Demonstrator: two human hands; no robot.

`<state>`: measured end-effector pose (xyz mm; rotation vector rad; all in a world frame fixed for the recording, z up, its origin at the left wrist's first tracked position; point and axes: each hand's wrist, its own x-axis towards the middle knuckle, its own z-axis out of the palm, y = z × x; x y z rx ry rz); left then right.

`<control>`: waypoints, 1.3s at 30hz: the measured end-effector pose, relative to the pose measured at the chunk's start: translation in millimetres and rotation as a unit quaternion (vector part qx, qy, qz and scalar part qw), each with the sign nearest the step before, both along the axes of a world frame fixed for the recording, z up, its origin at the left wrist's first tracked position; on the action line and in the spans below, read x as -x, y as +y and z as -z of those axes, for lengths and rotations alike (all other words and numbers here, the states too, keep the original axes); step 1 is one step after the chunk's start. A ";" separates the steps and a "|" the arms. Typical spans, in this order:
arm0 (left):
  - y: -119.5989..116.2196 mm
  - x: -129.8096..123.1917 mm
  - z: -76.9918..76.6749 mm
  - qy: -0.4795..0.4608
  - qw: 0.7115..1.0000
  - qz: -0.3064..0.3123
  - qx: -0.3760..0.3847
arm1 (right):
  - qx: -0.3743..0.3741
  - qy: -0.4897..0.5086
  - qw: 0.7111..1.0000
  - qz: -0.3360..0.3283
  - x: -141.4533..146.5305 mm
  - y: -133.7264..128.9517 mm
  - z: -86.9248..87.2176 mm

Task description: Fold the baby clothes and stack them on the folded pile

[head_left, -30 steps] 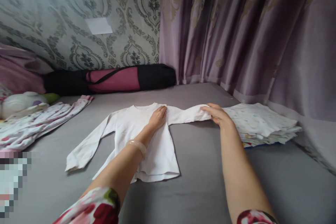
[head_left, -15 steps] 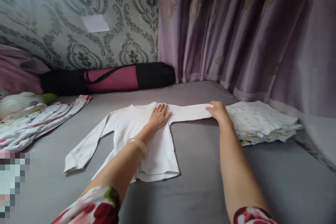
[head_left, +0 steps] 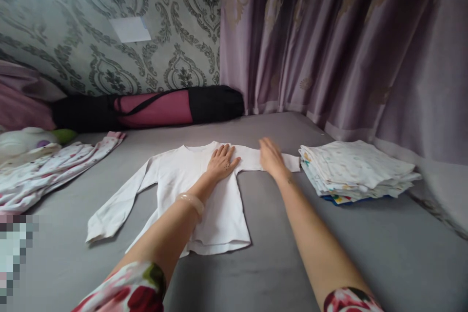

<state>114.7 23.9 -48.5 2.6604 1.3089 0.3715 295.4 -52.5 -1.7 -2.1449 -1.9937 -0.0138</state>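
A white long-sleeved shirt lies spread on a grey sheet. Its right-hand sleeve stretches straight out to the right; the left-hand one slants down toward me. My left hand rests flat near the collar and shoulder, fingers apart, palm down on the cloth. Over the middle of the right-hand sleeve is my right hand, smeared by motion. Its fingers are blurred, and whether it touches the sleeve I cannot tell.
Right of the sleeve cuff stands a stack of folded patterned clothes. Patterned pyjamas and a plush toy lie at the left. A long black and pink bag lies along the wall. Purple curtains hang behind.
My right hand has let go of the sleeve's cuff and moved left along the sleeve. The cuff now shows beside the stack. My left hand has stayed in place.
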 end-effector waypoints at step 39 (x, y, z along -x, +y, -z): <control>-17.7 78.1 -63.9 -0.020 0.988 0.001 0.154 | 0.149 -0.023 0.972 0.178 -40.7 -31.6 19.8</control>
